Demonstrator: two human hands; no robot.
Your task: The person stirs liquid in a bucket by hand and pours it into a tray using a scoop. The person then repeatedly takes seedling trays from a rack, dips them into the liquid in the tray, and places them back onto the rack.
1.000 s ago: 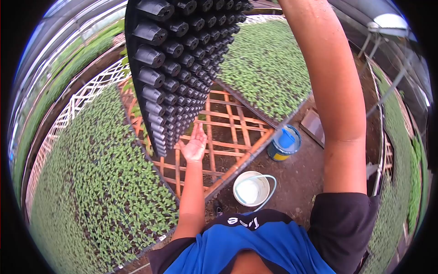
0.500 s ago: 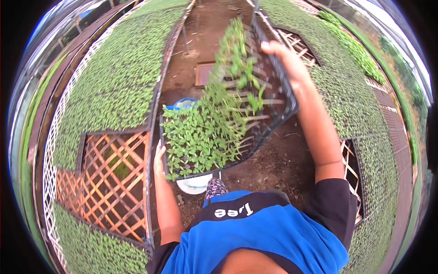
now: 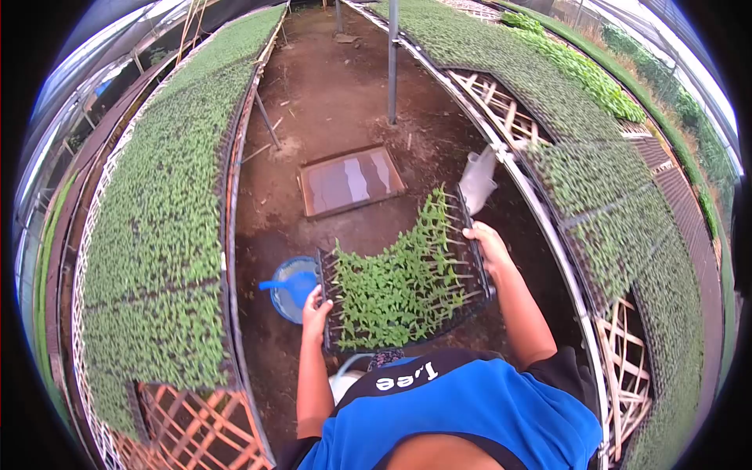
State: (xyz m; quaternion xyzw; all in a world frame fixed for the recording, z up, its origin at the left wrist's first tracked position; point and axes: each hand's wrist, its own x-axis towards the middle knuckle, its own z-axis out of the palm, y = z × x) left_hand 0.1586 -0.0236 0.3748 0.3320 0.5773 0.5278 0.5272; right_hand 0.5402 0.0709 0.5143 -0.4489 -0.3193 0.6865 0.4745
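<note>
Between my two hands hangs a black seedling tray (image 3: 401, 286) full of green seedlings, held above the dirt path in front of my body. My left hand (image 3: 316, 309) is closed on the tray's left edge, thumb on top. At the far right edge, my right hand (image 3: 487, 244) grips the rim with its fingers mostly hidden beneath. The tray sags in the middle, and its right side is raised. Seedlings along that side lean left and show pale stems.
A blue basin (image 3: 294, 288) with a blue scoop stands on the ground at left. Ahead lies a shallow water-filled tray (image 3: 352, 182). Seedling benches (image 3: 157, 235) flank the path, with bare lattice patches (image 3: 196, 423). A metal post (image 3: 392, 70) and white plastic bag (image 3: 478, 182) are at right.
The tray has come down from a steep tilt to nearly level, its right side lowered by my right hand. My view has shifted along the path, bringing the whole water-filled tray into sight.
</note>
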